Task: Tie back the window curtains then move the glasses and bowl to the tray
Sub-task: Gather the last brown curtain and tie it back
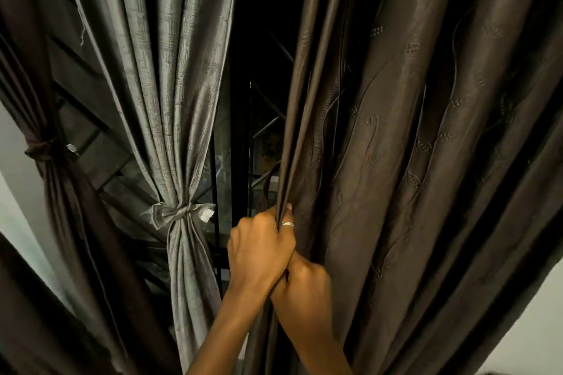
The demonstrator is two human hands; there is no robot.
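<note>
left hand (260, 248) and right hand (306, 286) both clenched round the gathered inner edge of the dark brown embroidered curtain (411, 146) — left just above right, touching. that curtain hangs untied, right of the dark window gap (265, 55). left of the gap, the shiny grey curtain (170, 85) is knotted with a grey fabric tie (179, 211) — another dark brown curtain (61, 192) is tied at far left.

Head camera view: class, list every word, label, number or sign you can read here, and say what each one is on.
No text can be read in this view.
On the grey curtain's tie, a white tag: too blurred to read.
On the dark left curtain's tie, a pale tag: too small to read.
On the brown curtain: stitched pattern only, no lettering.
</note>
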